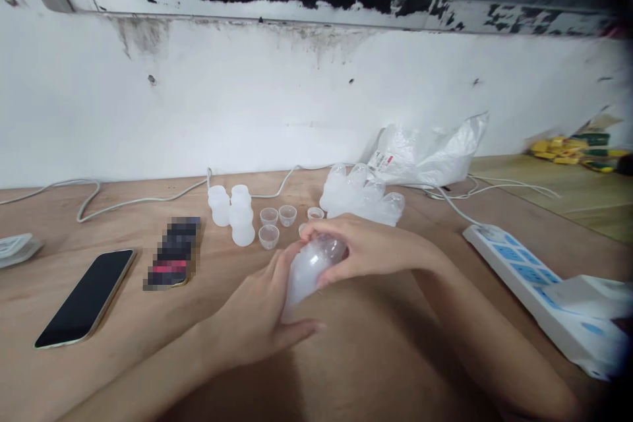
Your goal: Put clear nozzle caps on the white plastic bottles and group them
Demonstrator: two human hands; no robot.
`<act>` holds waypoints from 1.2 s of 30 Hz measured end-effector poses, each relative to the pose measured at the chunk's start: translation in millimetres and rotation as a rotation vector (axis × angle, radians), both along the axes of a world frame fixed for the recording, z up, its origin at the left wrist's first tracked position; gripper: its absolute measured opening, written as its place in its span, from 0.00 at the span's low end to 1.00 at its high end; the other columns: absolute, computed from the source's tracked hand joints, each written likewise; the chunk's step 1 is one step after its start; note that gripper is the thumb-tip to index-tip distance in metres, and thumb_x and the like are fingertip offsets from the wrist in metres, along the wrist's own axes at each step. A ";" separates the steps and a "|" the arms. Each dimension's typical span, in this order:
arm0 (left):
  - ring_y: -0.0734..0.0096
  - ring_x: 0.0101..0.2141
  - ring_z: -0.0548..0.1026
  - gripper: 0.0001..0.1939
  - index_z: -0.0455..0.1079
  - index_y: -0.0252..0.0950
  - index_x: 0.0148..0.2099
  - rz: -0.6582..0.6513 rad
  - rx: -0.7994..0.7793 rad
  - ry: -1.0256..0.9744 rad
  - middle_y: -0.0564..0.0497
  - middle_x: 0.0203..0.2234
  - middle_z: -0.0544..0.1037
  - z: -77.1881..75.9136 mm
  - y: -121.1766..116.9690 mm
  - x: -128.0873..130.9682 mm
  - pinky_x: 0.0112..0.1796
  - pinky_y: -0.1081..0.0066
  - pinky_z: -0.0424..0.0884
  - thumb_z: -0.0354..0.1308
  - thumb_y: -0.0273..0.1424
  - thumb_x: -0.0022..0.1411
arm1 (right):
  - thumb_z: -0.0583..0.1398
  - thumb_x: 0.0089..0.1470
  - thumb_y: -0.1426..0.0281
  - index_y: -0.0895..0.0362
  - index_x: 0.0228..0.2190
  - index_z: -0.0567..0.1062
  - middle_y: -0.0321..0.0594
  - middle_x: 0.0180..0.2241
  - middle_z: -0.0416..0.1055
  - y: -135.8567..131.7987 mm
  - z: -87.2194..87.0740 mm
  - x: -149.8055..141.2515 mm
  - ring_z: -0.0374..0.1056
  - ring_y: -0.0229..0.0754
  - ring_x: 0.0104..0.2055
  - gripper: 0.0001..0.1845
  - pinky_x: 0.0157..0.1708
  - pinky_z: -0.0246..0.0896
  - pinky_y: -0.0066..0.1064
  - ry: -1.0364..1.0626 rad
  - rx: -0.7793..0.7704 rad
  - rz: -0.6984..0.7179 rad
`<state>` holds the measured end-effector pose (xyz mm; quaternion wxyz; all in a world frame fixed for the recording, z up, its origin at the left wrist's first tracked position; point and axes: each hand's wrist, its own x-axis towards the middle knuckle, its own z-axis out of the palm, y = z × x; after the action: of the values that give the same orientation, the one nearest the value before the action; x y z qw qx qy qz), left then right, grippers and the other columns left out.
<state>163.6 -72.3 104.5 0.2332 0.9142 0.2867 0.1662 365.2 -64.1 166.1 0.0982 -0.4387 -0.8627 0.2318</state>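
Both hands closed on a translucent plastic piece (pixel 307 270), near centre
Left hand's (pixel 254 300) grip cups its left side, right hand's (pixel 368 245) its far right end; clear cups (pixel 269 237) stand beyond on the surface (pixel 133 224). Thin-looking walls seem to need light pressure.

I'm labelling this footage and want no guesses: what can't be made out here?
All in the head view:
- clear plastic container: partly covered by the left hand and right hand
- far phone: screen pixelated
- white item: cut off by the left edge
- yellow and green items: blurred
- bag label: print too small
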 end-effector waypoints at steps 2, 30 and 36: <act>0.55 0.54 0.59 0.44 0.25 0.40 0.61 -0.097 0.013 -0.057 0.38 0.57 0.54 1.9 -3.8 -0.7 0.48 0.58 0.64 0.53 0.42 0.56 | 0.62 0.43 0.60 0.53 0.39 0.68 0.35 0.38 0.69 -9.7 7.0 16.2 0.65 0.39 0.35 0.20 0.32 0.58 0.29 0.003 0.032 0.004; 0.60 0.49 0.66 0.25 0.44 0.44 0.59 -0.055 0.092 0.092 0.45 0.55 0.56 4.1 2.3 -11.3 0.46 0.59 0.67 0.47 0.31 0.61 | 0.57 0.46 0.63 0.56 0.36 0.59 0.44 0.35 0.69 -28.4 -38.4 77.4 0.67 0.50 0.37 0.16 0.30 0.59 0.34 -0.366 0.297 -0.538; 0.59 0.48 0.66 0.24 0.44 0.42 0.58 -0.053 0.137 0.085 0.44 0.55 0.56 -1.8 9.0 -11.1 0.47 0.58 0.67 0.46 0.31 0.61 | 0.58 0.45 0.62 0.56 0.36 0.60 0.42 0.33 0.70 -26.6 -39.5 76.7 0.67 0.47 0.34 0.18 0.30 0.58 0.31 -0.338 0.275 -0.545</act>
<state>152.5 -63.3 102.7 0.1622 0.9416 0.2599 0.1400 441.9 -90.7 126.6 0.0704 -0.6676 -0.7411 0.0029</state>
